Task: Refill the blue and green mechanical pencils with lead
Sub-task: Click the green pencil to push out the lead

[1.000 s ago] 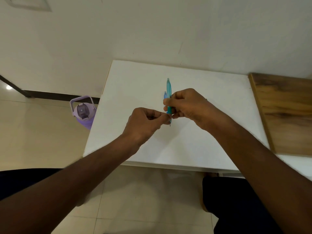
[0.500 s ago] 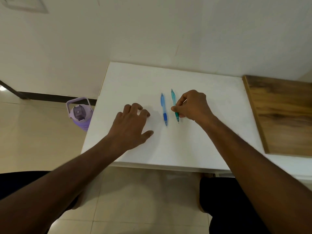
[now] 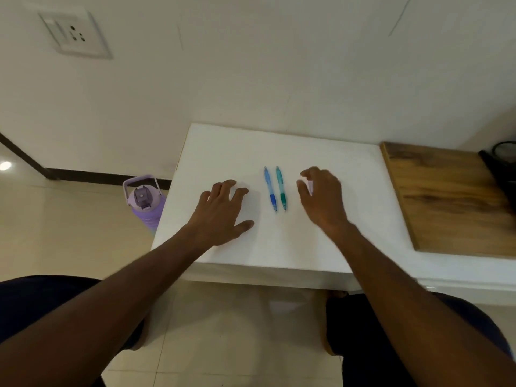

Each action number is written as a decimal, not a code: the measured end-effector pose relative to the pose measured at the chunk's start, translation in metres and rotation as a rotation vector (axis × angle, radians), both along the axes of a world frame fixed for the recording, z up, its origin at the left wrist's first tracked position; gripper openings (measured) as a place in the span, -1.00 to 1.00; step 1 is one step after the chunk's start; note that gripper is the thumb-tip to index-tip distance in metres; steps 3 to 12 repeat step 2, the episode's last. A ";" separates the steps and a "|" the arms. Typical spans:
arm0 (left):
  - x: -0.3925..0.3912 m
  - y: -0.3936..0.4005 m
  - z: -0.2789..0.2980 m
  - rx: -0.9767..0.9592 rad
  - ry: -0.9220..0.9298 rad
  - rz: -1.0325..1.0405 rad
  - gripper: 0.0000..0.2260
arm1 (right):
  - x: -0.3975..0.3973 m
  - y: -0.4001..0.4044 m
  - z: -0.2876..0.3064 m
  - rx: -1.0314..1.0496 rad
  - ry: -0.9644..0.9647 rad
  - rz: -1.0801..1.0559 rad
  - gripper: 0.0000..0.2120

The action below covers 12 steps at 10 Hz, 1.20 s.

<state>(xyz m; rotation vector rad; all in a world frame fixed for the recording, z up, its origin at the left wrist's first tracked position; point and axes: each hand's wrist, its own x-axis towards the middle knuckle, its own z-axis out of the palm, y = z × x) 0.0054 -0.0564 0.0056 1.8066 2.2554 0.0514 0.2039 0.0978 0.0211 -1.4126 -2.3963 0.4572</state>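
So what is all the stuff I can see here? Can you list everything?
blue pencil: one, blue, lying on the white table, left of the green one
green pencil: one, green, lying on the table beside the blue one, not touching it
white table: one, white, against the wall
wooden board: one, brown, at the table's right side
water bottle: one, purple, on the floor left of the table
wall socket: one, white, on the wall, upper left
dark object: one, black, far right edge, too cut off to tell what it is
left hand: one, fingers spread, on the table left of the pencils
right hand: one, fingers loosely curled, empty, right of the pencils
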 end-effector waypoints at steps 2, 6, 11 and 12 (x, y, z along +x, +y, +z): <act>-0.003 -0.053 -0.013 -0.013 -0.013 0.119 -0.20 | 0.056 -0.075 -0.026 0.059 -0.328 0.030 -0.29; -0.003 -0.053 -0.013 -0.013 -0.013 0.119 -0.20 | 0.056 -0.075 -0.026 0.059 -0.328 0.030 -0.29; -0.003 -0.053 -0.013 -0.013 -0.013 0.119 -0.20 | 0.056 -0.075 -0.026 0.059 -0.328 0.030 -0.29; -0.003 -0.053 -0.013 -0.013 -0.013 0.119 -0.20 | 0.056 -0.075 -0.026 0.059 -0.328 0.030 -0.29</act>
